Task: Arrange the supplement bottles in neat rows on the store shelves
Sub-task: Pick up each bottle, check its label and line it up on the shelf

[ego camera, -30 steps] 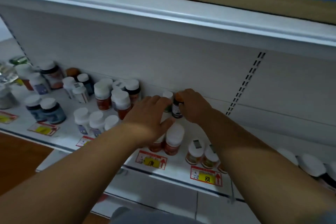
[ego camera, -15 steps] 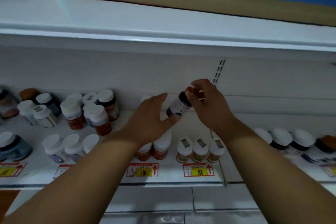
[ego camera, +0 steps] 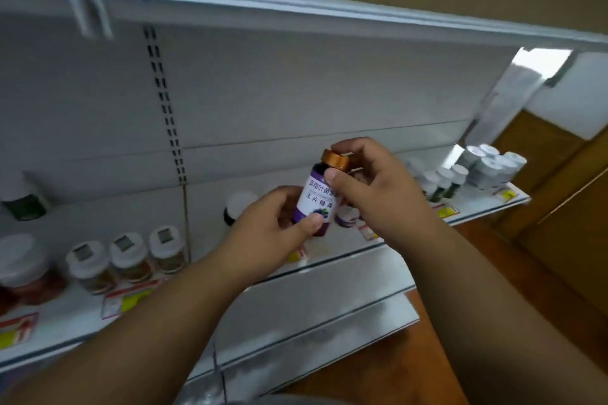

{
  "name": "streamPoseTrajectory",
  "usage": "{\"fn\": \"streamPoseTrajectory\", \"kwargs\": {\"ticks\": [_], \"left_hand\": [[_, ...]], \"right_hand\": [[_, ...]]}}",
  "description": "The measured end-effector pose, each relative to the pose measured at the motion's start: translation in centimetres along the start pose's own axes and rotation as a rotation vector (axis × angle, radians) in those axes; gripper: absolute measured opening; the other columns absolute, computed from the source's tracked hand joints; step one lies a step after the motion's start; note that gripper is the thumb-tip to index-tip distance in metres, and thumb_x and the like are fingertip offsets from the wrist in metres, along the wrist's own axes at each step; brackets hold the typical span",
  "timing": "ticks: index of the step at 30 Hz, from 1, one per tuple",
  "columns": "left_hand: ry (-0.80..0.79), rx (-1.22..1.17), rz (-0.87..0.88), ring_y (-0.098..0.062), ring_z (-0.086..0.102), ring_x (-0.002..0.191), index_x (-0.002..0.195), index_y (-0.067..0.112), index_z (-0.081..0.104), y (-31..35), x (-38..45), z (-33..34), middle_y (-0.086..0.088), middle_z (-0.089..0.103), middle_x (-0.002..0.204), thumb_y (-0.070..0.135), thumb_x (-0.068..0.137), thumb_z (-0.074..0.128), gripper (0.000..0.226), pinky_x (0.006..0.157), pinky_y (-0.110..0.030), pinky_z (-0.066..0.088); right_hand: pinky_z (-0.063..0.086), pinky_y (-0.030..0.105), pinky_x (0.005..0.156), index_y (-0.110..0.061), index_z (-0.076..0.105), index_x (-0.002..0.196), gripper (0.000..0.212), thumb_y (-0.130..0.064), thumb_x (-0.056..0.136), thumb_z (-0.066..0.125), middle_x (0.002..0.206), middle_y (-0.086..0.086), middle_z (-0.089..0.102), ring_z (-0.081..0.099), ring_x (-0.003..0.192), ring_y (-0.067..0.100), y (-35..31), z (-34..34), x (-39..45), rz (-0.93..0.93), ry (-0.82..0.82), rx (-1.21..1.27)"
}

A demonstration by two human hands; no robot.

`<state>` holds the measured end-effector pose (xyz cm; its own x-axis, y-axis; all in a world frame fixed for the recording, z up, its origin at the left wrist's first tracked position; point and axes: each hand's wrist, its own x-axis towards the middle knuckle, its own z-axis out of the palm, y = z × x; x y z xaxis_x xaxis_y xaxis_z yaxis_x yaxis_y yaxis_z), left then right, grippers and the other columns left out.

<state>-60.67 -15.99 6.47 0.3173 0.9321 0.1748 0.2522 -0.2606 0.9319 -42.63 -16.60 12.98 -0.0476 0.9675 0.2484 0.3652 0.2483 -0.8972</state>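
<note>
Head view: white shelf lined with bottles, wooden floor.

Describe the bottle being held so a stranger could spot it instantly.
Look in front of the white shelf: the left hand and right hand grip one bottle together. Unlike the white-capped ones, it has a gold cap and a purple-and-white label.

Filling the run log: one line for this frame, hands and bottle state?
phase: bottle in hand, off shelf | left hand: holds base of purple-label bottle | right hand: grips its gold cap | shelf: other bottles standing
</note>
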Motion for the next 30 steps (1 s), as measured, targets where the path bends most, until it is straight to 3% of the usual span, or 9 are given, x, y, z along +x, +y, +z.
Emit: {"fn": "streamPoseTrajectory", "kwargs": {"ticks": [3,7,9,12,14,16,22,26,30], "left_hand": [[0.048,0.1,0.03,-0.001,0.059,0.1,0.124,0.033,0.051,0.9,2.1,6.7,0.016,0.061,0.113,0.064,0.07,0.062,0.063,0.085,-0.029,0.051],[0.136,0.3,0.085,-0.005,0.055,0.105,0.128,0.027,0.051,1.4,4.5,12.2,0.009,0.058,0.119,0.053,0.081,0.063,0.055,0.091,-0.028,0.046],[0.193,0.429,0.09,-0.006,0.053,0.105,0.127,0.027,0.052,1.2,5.4,13.2,0.009,0.057,0.117,0.052,0.083,0.061,0.051,0.088,-0.024,0.042],[0.209,0.624,0.109,-0.016,0.053,0.107,0.123,0.021,0.057,0.5,6.6,14.1,0.0,0.058,0.117,0.041,0.086,0.063,0.043,0.092,-0.029,0.042],[0.212,0.723,0.129,-0.022,0.053,0.106,0.12,0.019,0.059,0.0,7.5,14.5,-0.003,0.059,0.116,0.037,0.086,0.063,0.039,0.092,-0.034,0.043],[0.194,0.816,0.151,-0.024,0.053,0.102,0.118,0.02,0.057,-0.6,8.6,14.8,-0.003,0.058,0.113,0.033,0.085,0.061,0.036,0.089,-0.036,0.043],[0.276,0.953,0.17,-0.03,0.056,0.094,0.101,0.012,0.064,-2.5,10.7,15.7,-0.007,0.062,0.103,0.009,0.077,0.059,0.024,0.08,-0.04,0.046],[0.37,1.028,0.217,-0.033,0.058,0.085,0.097,0.007,0.069,-3.3,11.5,16.1,-0.01,0.065,0.093,-0.004,0.074,0.055,0.029,0.073,-0.041,0.048],[0.431,1.063,0.222,-0.031,0.059,0.082,0.095,0.008,0.071,-3.6,12.0,16.6,-0.009,0.066,0.091,-0.003,0.076,0.057,0.027,0.071,-0.039,0.048]], "right_hand": [[0.06,0.033,0.07,-0.04,0.059,0.099,0.02,-0.031,0.084,0.07,0.094,-0.014,0.065,0.065,0.083,0.004,3.2,-6.7,-0.8,0.007,0.064,-0.098],[0.058,0.044,0.078,-0.038,0.057,0.099,0.022,-0.037,0.082,0.07,0.099,-0.01,0.064,0.064,0.089,0.012,6.2,-12.7,0.2,0.034,0.135,-0.139],[0.058,0.042,0.073,-0.041,0.053,0.098,0.021,-0.041,0.083,0.068,0.096,-0.016,0.062,0.062,0.086,0.006,7.0,-14.2,1.7,0.028,0.15,-0.178],[0.05,0.024,0.063,-0.044,0.049,0.098,0.021,-0.041,0.085,0.065,0.089,-0.026,0.058,0.058,0.082,-0.01,7.5,-14.6,4.9,-0.057,0.169,-0.254],[0.047,0.02,0.064,-0.04,0.05,0.101,0.022,-0.038,0.086,0.065,0.093,-0.021,0.06,0.059,0.083,-0.006,8.1,-14.2,7.1,-0.112,0.162,-0.292],[0.052,0.029,0.07,-0.031,0.052,0.106,0.024,-0.03,0.086,0.065,0.101,-0.01,0.062,0.06,0.088,0.005,9.2,-13.5,9.2,-0.161,0.142,-0.305],[0.035,0.021,0.092,-0.026,0.039,0.143,0.053,-0.028,0.093,0.058,0.132,0.002,0.049,0.05,0.116,0.015,11.6,-10.9,14.6,-0.201,-0.213,-0.489],[0.028,0.012,0.078,-0.015,0.055,0.127,0.039,-0.022,0.089,0.062,0.118,0.005,0.055,0.049,0.1,0.013,12.9,-9.6,16.4,-0.272,-0.403,-0.54],[0.036,0.021,0.066,-0.009,0.065,0.104,0.025,-0.018,0.08,0.068,0.102,0.002,0.063,0.056,0.094,0.016,14.1,-8.6,17.7,-0.286,-0.642,-0.619]]}}
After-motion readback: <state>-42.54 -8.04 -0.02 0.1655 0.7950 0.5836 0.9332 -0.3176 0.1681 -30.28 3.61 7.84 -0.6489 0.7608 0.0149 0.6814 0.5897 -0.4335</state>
